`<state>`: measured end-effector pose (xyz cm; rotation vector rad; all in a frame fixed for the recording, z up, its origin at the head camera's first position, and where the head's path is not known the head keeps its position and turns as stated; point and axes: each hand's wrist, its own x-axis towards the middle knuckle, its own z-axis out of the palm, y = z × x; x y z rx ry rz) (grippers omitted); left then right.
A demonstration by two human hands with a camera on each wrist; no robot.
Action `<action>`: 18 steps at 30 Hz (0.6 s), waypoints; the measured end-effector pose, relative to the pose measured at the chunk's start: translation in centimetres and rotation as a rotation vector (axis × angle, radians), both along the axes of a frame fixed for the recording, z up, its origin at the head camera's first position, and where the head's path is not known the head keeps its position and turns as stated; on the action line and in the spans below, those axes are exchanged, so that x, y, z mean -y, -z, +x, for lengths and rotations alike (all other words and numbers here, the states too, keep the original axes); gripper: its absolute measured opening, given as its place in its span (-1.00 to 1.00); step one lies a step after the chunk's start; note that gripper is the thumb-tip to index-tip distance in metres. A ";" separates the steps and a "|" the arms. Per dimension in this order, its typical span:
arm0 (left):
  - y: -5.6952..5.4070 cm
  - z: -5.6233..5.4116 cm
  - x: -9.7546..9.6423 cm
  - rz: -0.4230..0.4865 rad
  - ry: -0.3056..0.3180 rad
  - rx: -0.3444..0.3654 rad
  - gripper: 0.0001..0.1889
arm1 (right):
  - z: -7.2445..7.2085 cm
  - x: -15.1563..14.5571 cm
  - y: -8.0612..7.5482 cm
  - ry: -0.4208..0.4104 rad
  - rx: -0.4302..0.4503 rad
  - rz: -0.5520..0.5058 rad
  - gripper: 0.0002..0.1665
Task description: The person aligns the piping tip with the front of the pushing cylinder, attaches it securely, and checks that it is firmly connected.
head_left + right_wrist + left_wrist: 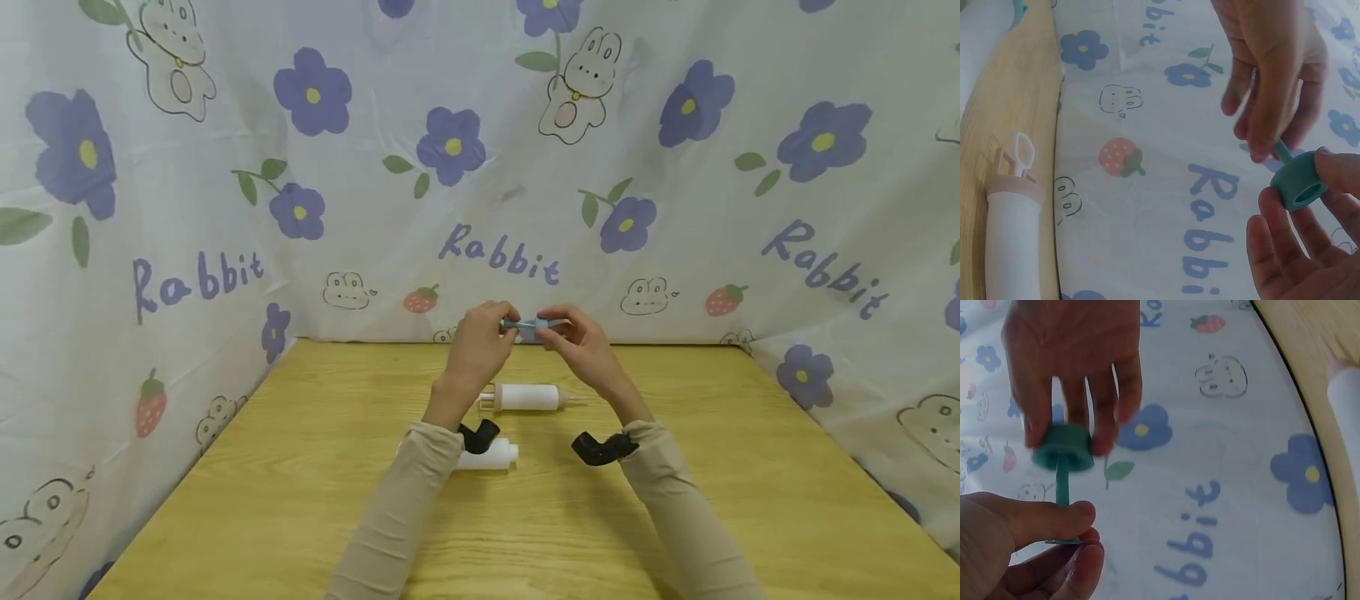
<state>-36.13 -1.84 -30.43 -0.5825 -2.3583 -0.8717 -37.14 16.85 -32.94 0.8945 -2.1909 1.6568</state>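
A teal round cap [1063, 450] with a thin teal rod [1062, 481] is held in the air above the far table edge. My left hand [476, 346] pinches the rod near its small flat end between thumb and fingers. The fingertips of my right hand [581, 342] grip the cap by its rim. The cap's hollow side [1310, 194] faces my right palm in the right wrist view. Below the hands, a white syringe-like tube [528, 397] lies on the table, with beige end parts, a pointed nozzle and a pull loop.
A second white cylinder [491, 456] with a narrower end lies nearer me, partly behind my left wrist. Black wrist mounts [600, 450] stick out from both sleeves. The wooden table [315, 500] ends at a patterned cloth backdrop [510, 192] at back and sides.
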 end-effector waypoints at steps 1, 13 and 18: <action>0.1 0.1 -0.1 0.004 0.029 0.020 -0.85 | 0.0 0.2 0.2 -0.005 0.002 0.001 -0.61; 0.4 0.6 -1.6 0.112 0.196 0.151 -0.58 | -0.6 -0.2 0.4 -0.016 0.017 -0.054 -0.62; 0.6 0.3 -1.6 0.189 0.192 0.133 -0.73 | -0.6 -0.5 0.3 -0.040 0.042 -0.101 -0.63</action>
